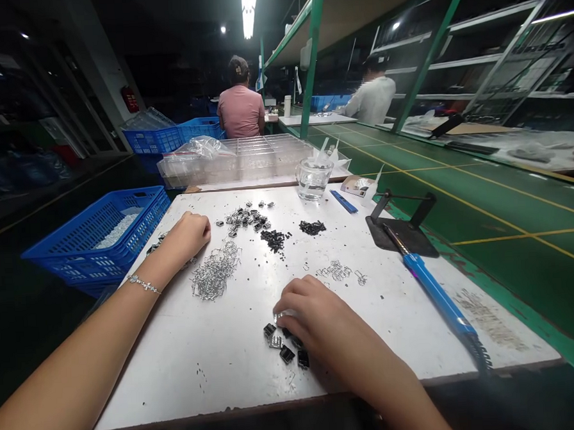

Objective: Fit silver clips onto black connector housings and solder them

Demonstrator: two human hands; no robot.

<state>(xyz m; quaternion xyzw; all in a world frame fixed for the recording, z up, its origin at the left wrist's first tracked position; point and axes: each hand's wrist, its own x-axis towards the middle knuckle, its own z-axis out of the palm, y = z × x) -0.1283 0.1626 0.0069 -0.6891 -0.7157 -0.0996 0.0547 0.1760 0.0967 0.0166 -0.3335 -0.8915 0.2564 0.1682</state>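
Note:
My right hand (316,319) rests on the white board (218,366) near the front edge, fingers curled down onto a small cluster of black and metal parts (283,348). What sits under the fingertips is hidden. My left hand (189,234), with a bracelet on the wrist, lies in a loose fist at the board's left side, next to a heap of bent metal wire clips (215,273). Farther back lie a pile of mixed metal parts (245,218) and two piles of small black parts (273,239) (311,227).
A blue-handled soldering iron (435,290) lies on the right, its tip on a black stand (400,228). A glass cup (314,177) and clear plastic trays (245,156) stand behind. A blue crate (102,234) sits left. Two people work at benches in the back.

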